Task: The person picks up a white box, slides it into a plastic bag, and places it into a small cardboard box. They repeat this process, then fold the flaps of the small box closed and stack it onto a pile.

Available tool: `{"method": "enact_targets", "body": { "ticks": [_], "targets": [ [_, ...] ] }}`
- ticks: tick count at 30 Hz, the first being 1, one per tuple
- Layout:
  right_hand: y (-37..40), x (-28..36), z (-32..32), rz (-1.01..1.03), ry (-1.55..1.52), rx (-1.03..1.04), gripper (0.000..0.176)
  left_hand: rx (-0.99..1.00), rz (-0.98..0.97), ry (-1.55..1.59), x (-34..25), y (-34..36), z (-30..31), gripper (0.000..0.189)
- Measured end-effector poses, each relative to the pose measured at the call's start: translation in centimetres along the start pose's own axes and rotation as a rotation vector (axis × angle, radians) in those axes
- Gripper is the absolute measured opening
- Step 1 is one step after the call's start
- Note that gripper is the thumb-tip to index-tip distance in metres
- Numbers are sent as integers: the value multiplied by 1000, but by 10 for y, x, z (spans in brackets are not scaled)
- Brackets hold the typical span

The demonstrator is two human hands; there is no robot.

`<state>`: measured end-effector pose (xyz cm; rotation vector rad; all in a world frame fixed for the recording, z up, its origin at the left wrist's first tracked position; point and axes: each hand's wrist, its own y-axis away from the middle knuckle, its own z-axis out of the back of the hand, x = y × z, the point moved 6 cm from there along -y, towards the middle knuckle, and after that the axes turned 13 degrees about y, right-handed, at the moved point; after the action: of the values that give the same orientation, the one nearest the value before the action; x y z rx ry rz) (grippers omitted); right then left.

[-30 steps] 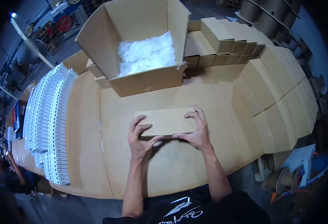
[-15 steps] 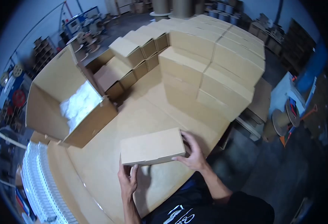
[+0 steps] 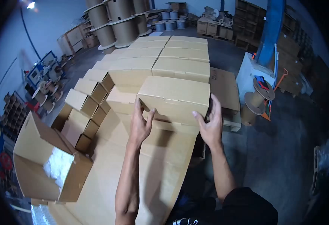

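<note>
Between my two hands is a closed brown cardboard box (image 3: 175, 95), raised in front of the stacked boxes. My left hand (image 3: 139, 125) grips its left end, thumb on the front face. At the right end my right hand (image 3: 211, 122) holds it, with the thumb on the front and the fingers along the side. Directly behind it stand rows of similar closed boxes (image 3: 181, 66). A lower box (image 3: 121, 99) shows just left of the held one, partly covered by it.
An open carton (image 3: 74, 178) with clear plastic bags (image 3: 58, 167) inside stands at the left on the cardboard-covered table (image 3: 123, 165). Open-ended boxes (image 3: 74, 127) line the table's far left side. Beyond the right edge are a blue post (image 3: 271, 33) and cable spools (image 3: 252, 107).
Both hands have carried the box forward, away from my body, up to the stacked rows. The camera view has turned to the right.
</note>
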<state>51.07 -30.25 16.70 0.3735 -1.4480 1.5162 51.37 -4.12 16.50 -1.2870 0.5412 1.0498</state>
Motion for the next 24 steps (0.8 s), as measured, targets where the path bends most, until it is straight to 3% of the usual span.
{"method": "enact_targets", "body": {
  "ticks": [3,4,7,10,16,24],
  "targets": [
    [-1,-9,-3,-93,-63,16,77,-74,-21,-113,17,-6,-9,72],
    [-3,-14,-3,-91,-33,5,73,-22,143,24,1,-6,-13,74],
    [-10,-28,-5,-80,12,-18,72,-60,-108,-253,6,-8,-20,74],
    [-10,-41,-4,-99,95,-37,70,-14,77,-148,9,-19,-22,73],
    [-16,-43,1,-116,101,-21,64,-51,-60,-338,16,-13,-25,71],
    [-18,-36,-1,-66,19,-39,51,-64,-14,-445,27,-11,-28,69]
  ]
}}
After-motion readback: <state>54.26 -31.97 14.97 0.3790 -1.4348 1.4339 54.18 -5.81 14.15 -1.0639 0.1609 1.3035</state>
